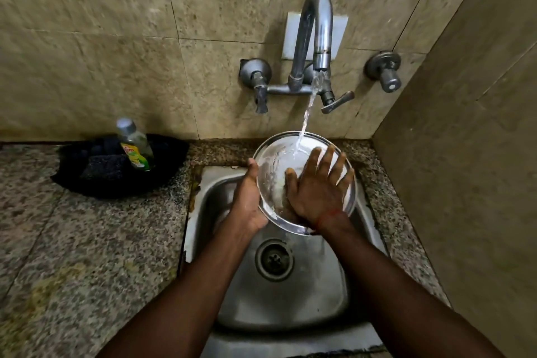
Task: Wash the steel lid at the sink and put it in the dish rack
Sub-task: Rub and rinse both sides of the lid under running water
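Rinsing the steel lid [277, 161] under the tap stream [307, 113], I grip its left rim in my left hand [248, 200], thumb over the edge. My right hand [316, 192] lies flat on its face, fingers spread straight. Lid is tilted above the sink [290, 299]; the left hand would carry it.

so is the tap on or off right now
On: a stream of water runs from the tap spout onto the steel lid held over the sink.
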